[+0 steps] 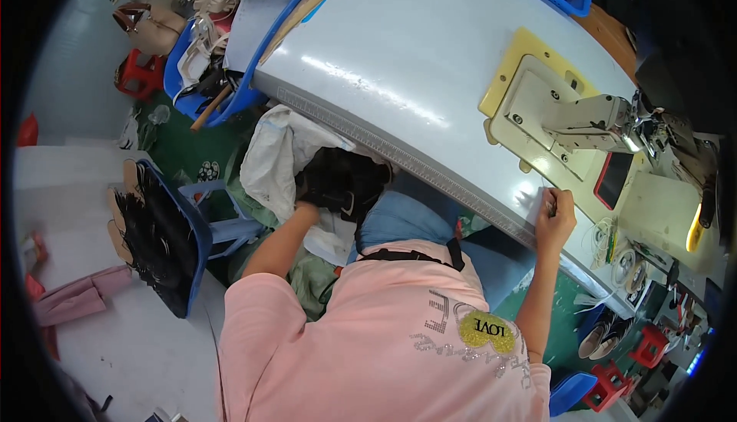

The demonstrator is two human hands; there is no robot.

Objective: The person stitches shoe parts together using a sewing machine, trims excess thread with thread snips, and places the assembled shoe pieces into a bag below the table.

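Observation:
My left hand (309, 195) reaches down into a white woven sack (270, 159) beside my lap. Dark pieces of material (349, 180) fill the sack's mouth, and my left fingers are lost among them. On the table's near right edge rests my right hand (554, 218), its fingers curled closed. Something small and thin may stick up from that hand, but I cannot make out what it is. A sewing machine (587, 119) on a yellow base plate (508, 69) stands just beyond my right hand.
The white tabletop (399, 46) has a ruler strip (368, 142) along its near edge. At left stand a blue chair (201, 245) bearing black shoe-like pieces and a blue basket (249, 99) of scraps. Thread spools (623, 267) sit at the right, with red stools (608, 387) below.

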